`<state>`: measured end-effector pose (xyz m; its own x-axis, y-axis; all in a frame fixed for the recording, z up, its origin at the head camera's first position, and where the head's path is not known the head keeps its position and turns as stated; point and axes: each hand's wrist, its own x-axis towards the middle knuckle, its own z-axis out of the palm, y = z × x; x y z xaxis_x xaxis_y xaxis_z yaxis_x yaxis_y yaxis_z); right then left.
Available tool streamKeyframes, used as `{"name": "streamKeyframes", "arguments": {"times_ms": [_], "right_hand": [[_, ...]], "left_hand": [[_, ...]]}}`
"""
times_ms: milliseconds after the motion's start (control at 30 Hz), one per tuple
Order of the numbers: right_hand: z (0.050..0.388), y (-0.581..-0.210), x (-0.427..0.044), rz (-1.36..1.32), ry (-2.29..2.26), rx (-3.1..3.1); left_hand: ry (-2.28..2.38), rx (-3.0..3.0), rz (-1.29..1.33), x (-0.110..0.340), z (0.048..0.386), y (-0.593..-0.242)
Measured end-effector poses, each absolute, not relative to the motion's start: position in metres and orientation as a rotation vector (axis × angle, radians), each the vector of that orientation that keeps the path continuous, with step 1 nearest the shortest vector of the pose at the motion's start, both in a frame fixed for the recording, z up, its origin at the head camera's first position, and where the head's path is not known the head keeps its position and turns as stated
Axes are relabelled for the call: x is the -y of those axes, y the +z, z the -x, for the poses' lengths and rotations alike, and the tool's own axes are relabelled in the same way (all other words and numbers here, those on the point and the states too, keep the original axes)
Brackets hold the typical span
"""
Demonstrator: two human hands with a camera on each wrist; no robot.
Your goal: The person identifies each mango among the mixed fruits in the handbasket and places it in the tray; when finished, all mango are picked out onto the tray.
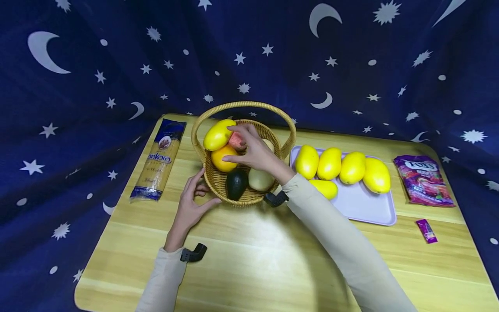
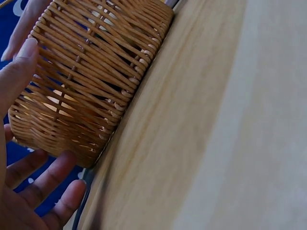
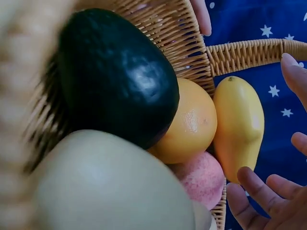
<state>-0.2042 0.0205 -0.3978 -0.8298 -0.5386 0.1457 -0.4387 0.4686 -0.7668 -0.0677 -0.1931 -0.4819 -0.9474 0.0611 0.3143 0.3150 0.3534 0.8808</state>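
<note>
A wicker basket (image 1: 243,203) with a tall arched handle holds fruit. Inside lie a yellow mango (image 1: 218,135), an orange (image 1: 223,158), a pink peach-like fruit (image 1: 236,141), a dark green avocado (image 1: 236,184) and a pale round fruit (image 1: 260,180). My right hand (image 1: 255,149) is over the basket, thumb and fingers spread. In the right wrist view its fingertips are at one end of the mango (image 3: 238,127), while the thumb is apart from it. My left hand (image 1: 192,199) rests at the basket's left side, fingers spread along the wicker wall (image 2: 96,62).
Right of the basket, a lilac tray (image 1: 360,208) carries several yellow mangoes (image 1: 352,168). Farther right lie a purple candy bag (image 1: 424,180) and a small purple wrapped candy (image 1: 426,231). A pasta packet (image 1: 157,160) lies to the left. A starry blue cloth (image 1: 249,56) hangs behind.
</note>
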Motion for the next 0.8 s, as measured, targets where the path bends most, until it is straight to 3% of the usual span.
{"name": "streamKeyframes", "arguments": {"times_ms": [800], "right_hand": [[0.239,-0.406,0.021,0.894,-0.947,-2.619]], "left_hand": [[-1.629,2.404,0.341,0.194,0.067,-0.483]]}}
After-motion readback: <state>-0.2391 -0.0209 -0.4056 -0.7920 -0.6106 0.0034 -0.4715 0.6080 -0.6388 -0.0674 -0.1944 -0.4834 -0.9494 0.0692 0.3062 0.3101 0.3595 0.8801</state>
